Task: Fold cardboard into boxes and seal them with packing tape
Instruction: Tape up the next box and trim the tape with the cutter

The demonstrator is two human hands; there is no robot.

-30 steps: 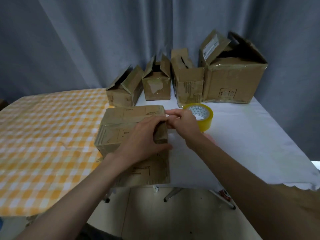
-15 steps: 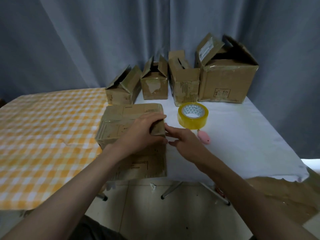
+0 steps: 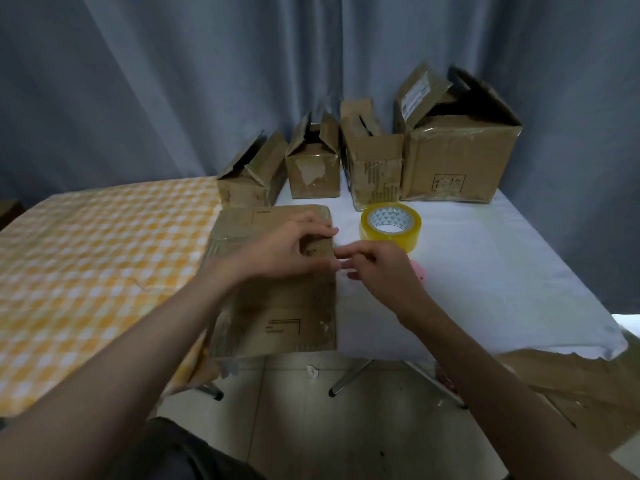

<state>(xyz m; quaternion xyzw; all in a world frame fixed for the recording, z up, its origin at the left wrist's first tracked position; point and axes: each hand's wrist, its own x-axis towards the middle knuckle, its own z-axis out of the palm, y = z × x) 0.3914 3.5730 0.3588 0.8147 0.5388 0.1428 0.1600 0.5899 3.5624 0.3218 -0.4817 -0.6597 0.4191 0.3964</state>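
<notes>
Now left hand (image 3: 287, 249) grips the right edge of the box (image 3: 273, 289), fingers curled over it; right hand (image 3: 377, 268) pinches at that edge, nearer than half a second ago. Box lies at the table's (image 3: 485, 271) front edge. Printing unreadable. One tape roll (image 3: 390, 226), four open boxes (image 3: 446, 161) behind.

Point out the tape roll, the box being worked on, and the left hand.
tape roll (image 3: 412, 233), head view, on its yellow outer side wall.
box being worked on (image 3: 277, 323), head view, on its near face.
left hand (image 3: 287, 249), head view, on the back of the hand.
</notes>
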